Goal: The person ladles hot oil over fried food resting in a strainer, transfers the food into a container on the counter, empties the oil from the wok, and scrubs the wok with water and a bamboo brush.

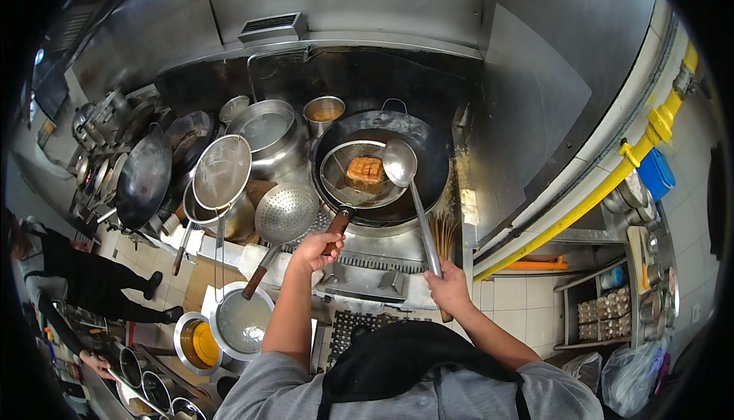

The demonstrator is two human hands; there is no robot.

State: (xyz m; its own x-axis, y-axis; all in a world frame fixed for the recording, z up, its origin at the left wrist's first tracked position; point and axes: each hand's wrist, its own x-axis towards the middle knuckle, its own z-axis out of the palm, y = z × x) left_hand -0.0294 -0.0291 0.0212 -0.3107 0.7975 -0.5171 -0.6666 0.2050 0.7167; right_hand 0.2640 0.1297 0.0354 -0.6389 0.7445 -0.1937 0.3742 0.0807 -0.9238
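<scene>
My left hand [313, 252] is closed around the dark wooden handle of a round mesh strainer [334, 176]. A browned, scored block of what looks like meat [365, 168] lies in the mesh. The strainer sits over a large black wok [435, 161] with dark liquid at its bottom. In my right hand [449, 289] is the long handle of a steel ladle [399, 162], its bowl over the strainer's right side, close beside the meat. A bamboo brush [443, 232] stands at the wok's right, just above my right hand.
A perforated skimmer [287, 213], another mesh strainer [222, 172], a steel pot [262, 127] and a black wok [145, 177] crowd the left. Bowls of cloudy liquid [243, 320] and yellow liquid [203, 343] stand lower left. Another person [84, 271] is at far left. A yellow pipe [581, 198] runs along the right.
</scene>
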